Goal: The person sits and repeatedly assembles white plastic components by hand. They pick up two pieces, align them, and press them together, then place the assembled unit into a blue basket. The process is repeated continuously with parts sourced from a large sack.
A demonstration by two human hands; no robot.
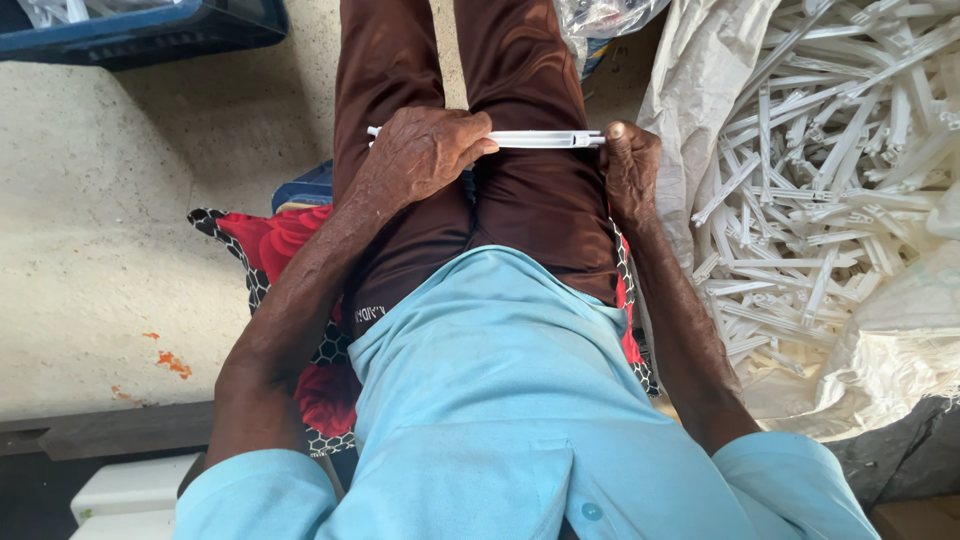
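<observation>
Left hand (425, 152) and right hand (628, 165) closed on white plastic strip (545, 139) ends, across lap. Risk: uneven force likely snaps or drops strip.

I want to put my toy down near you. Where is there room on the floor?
The bare concrete floor between the blue crate and the red cushion is free. The sack of white plastic strips beside the right hand is crowded.
</observation>
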